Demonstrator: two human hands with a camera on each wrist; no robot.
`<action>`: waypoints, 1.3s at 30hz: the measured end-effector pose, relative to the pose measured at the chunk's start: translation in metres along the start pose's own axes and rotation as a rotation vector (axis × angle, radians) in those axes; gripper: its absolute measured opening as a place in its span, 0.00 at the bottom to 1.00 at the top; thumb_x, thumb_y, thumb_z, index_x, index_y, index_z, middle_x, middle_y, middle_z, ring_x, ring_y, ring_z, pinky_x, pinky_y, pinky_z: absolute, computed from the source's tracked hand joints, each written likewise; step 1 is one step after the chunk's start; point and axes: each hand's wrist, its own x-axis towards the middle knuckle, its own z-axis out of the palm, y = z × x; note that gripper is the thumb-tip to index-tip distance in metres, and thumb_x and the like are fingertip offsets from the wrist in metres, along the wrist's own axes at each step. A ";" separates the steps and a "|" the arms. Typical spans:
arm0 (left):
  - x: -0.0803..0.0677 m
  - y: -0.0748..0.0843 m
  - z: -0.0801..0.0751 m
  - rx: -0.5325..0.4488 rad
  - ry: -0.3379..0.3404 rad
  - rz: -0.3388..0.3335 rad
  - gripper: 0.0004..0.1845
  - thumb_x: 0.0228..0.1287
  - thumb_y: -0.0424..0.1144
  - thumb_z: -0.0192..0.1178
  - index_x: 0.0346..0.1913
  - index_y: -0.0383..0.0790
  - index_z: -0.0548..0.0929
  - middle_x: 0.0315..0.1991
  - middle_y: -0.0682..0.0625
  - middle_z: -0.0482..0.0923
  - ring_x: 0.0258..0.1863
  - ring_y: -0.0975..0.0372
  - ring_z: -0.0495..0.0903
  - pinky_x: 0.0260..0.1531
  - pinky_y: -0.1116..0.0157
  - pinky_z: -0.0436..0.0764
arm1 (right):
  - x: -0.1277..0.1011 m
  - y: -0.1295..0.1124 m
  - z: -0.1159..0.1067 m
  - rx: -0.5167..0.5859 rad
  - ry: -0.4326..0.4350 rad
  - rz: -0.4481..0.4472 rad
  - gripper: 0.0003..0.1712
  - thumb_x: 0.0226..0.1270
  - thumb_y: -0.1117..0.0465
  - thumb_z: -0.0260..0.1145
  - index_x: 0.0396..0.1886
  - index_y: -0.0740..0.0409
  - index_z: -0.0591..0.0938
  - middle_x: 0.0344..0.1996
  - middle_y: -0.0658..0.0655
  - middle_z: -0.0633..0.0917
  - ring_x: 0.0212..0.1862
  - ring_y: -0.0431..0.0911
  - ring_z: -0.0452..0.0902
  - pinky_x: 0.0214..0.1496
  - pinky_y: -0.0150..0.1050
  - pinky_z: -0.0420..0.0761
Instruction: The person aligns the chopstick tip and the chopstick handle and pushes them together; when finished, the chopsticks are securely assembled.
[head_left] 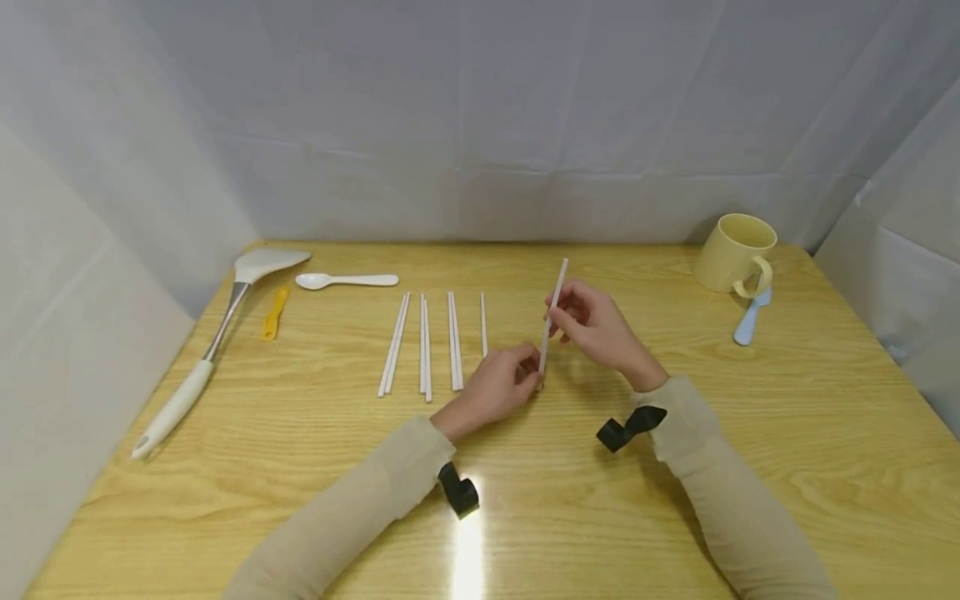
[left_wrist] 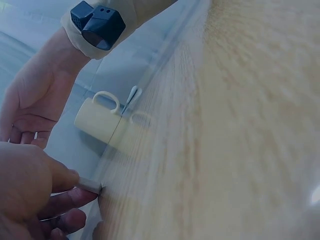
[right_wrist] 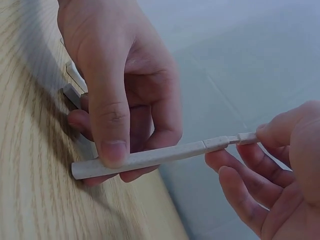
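Note:
Between the two hands a thin white chopstick (head_left: 561, 277) is held at a steep tilt. Its thick end, pinched by thumb and fingers of the left hand (head_left: 495, 387), is right at the tabletop. Higher up, the right hand (head_left: 596, 329) pinches the stick between thumb and fingers. Seen from the right wrist, the chopstick (right_wrist: 170, 154) has seams and a narrow neck between two sections, close to the right fingertips. Left of the left hand lies a single chopstick (head_left: 483, 321), its near end hidden by that hand. Three pairs of chopsticks (head_left: 455, 342) lie further left.
At the left are a large turner (head_left: 222, 321) with a white handle, a small yellow utensil (head_left: 276, 313) and a white spoon (head_left: 348, 281). A yellow mug (head_left: 731, 254) stands at the back right, with a light blue utensil (head_left: 748, 321) beside it. White sheets (head_left: 480, 125) enclose the wooden table (head_left: 562, 533).

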 end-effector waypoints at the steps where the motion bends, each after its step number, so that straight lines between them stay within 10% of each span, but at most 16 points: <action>1: 0.000 0.000 0.000 -0.004 0.000 0.002 0.02 0.63 0.31 0.60 0.37 0.37 0.81 0.31 0.50 0.85 0.33 0.61 0.84 0.36 0.69 0.80 | 0.000 0.000 0.000 -0.008 -0.005 -0.001 0.07 0.69 0.71 0.57 0.43 0.71 0.75 0.33 0.66 0.80 0.31 0.43 0.80 0.30 0.43 0.82; 29: 0.000 0.004 0.002 0.025 -0.015 -0.004 0.02 0.62 0.31 0.59 0.37 0.38 0.81 0.29 0.50 0.84 0.31 0.62 0.81 0.32 0.69 0.76 | -0.004 0.009 0.008 0.005 0.052 -0.001 0.06 0.67 0.72 0.60 0.40 0.73 0.78 0.31 0.67 0.81 0.30 0.44 0.81 0.34 0.39 0.82; 39: 0.002 -0.001 -0.003 -0.055 0.107 0.011 0.33 0.49 0.26 0.69 0.58 0.43 0.68 0.37 0.48 0.84 0.22 0.67 0.74 0.24 0.72 0.73 | 0.001 0.017 0.022 0.032 0.158 0.131 0.11 0.68 0.69 0.60 0.45 0.75 0.79 0.30 0.66 0.84 0.27 0.37 0.78 0.34 0.34 0.80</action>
